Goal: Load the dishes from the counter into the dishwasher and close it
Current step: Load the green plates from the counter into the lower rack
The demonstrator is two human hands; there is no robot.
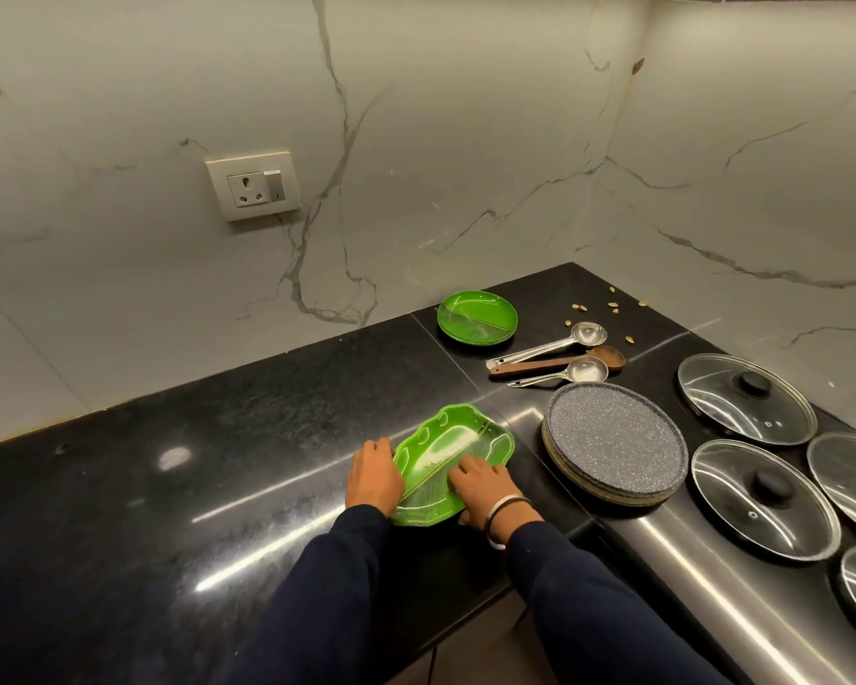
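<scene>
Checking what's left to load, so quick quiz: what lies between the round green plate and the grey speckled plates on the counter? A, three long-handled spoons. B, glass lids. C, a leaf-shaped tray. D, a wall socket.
A: three long-handled spoons, two steel and one wooden, lie side by side on the black counter between the round green plate and the grey speckled plates.

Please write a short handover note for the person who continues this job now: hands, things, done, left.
Left hand and right hand both grip the green leaf-shaped plastic tray on the black stone counter.
Still on the counter: round green divided plate, two steel spoons, wooden spoon, grey speckled round plates, glass lids.
Done: nothing visibly loaded. Left: load everything, close the dishwasher, which is out of view.
</scene>
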